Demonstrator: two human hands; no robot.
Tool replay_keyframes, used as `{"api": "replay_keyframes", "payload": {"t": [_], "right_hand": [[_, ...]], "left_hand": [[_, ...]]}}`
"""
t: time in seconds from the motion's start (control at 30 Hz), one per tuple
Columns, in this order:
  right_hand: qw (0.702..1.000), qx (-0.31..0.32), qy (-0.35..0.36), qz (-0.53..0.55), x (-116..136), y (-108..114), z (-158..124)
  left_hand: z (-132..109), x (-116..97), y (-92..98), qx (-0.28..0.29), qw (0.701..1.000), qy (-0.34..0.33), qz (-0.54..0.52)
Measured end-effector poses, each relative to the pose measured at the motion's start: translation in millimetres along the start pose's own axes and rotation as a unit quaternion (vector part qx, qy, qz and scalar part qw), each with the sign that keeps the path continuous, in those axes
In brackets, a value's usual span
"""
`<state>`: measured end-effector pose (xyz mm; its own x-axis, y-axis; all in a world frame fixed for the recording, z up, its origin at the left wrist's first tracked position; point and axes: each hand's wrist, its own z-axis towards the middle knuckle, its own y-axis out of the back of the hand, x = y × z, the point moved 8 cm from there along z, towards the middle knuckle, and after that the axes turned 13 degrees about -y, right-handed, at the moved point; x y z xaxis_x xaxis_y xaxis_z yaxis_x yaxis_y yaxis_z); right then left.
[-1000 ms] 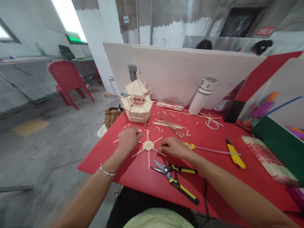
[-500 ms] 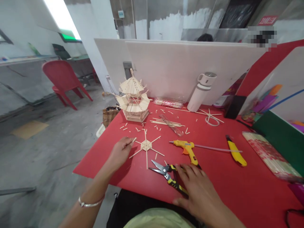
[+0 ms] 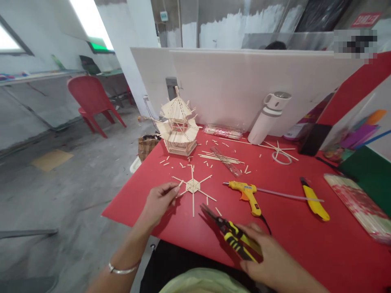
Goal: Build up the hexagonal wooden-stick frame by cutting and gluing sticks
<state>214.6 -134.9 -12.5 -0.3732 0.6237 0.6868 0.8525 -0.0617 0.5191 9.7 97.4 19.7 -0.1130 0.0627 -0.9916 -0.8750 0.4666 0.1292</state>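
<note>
My left hand [image 3: 163, 202] pinches a short wooden stick [image 3: 181, 183] between thumb and fingers, at the left side of a six-armed stick frame [image 3: 193, 186] with a woven-looking hexagon at its centre. The frame lies flat on the red table. In my right hand [image 3: 262, 252] are black-and-yellow shears [image 3: 233, 236], lifted a little, with their blades pointing up and left at the frame's lower right. A yellow glue gun [image 3: 246, 193] lies on its side beyond the shears, a clear glue stick reaching out of its back.
A stick-built pagoda [image 3: 179, 126] stands at the back left. Loose sticks [image 3: 221, 158], a clear ruler [image 3: 226, 162] and scattered offcuts lie mid-table. A white thermos [image 3: 269, 118], a yellow cutter knife [image 3: 314, 201] and a packet of sticks [image 3: 357, 207] are on the right.
My right hand has closed round the shears' handles and lifted them; their blades have come together. My left hand still holds the short stick, now closer to the frame. The camera view has shifted slightly.
</note>
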Motion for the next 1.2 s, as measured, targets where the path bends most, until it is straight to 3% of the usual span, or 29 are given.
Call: {"api": "replay_keyframes", "payload": {"t": [0.13, 0.27, 0.37, 0.43, 0.5, 0.53, 0.6, 0.67, 0.77, 0.87, 0.93, 1.03, 1.1, 1.2], "right_hand": [[0.967, 0.137, -0.011, 0.214, 21, 2, -6], [0.942, 0.23, 0.004, 0.243, 48, -8, -13], [0.93, 0.259, -0.022, 0.259, 44, -13, -15], [0.961, 0.197, -0.044, 0.189, 28, -8, -13], [0.997, 0.043, -0.056, 0.037, 12, 8, -10], [0.996, -0.042, -0.063, -0.049, 5, 16, -11], [0.964, -0.166, -0.087, -0.188, -7, 25, -14], [0.929, -0.218, -0.107, -0.278, -18, 22, -15], [0.894, -0.265, -0.097, -0.349, -25, 18, -17], [0.871, -0.311, -0.049, -0.377, -9, 20, -21], [0.877, -0.313, 0.007, -0.365, 14, 18, -20], [0.908, -0.251, 0.066, -0.329, 50, 5, -2], [0.916, -0.221, 0.051, -0.331, 66, -4, 17], [0.912, -0.222, 0.012, -0.345, 76, -12, 42]], "left_hand": [[-2, 5, -6.9, 0.007, 0.999, 0.035, -0.037], [1, -2, -17.0, 0.024, 0.999, 0.018, -0.027], [-1, -8, -24.7, 0.039, 0.999, -0.018, 0.03], [-6, -8, -34.4, 0.068, 0.994, -0.051, 0.074], [-13, -6, -46.9, 0.107, 0.984, -0.079, 0.119], [-16, -4, -52.5, 0.121, 0.978, -0.091, 0.145], [-21, -2, -59.2, 0.123, 0.964, -0.117, 0.206], [-23, -3, -63.0, 0.108, 0.949, -0.15, 0.256], [-24, 0, -66.8, 0.103, 0.942, -0.164, 0.276], [-24, 10, -65.4, 0.103, 0.954, -0.128, 0.249], [-23, 15, -63.0, 0.095, 0.968, -0.101, 0.21], [-24, 15, -61.6, 0.082, 0.986, -0.062, 0.132], [-26, 14, -61.1, 0.074, 0.993, -0.03, 0.086], [-31, 13, -59.4, 0.063, 0.997, 0.015, 0.031]]}}
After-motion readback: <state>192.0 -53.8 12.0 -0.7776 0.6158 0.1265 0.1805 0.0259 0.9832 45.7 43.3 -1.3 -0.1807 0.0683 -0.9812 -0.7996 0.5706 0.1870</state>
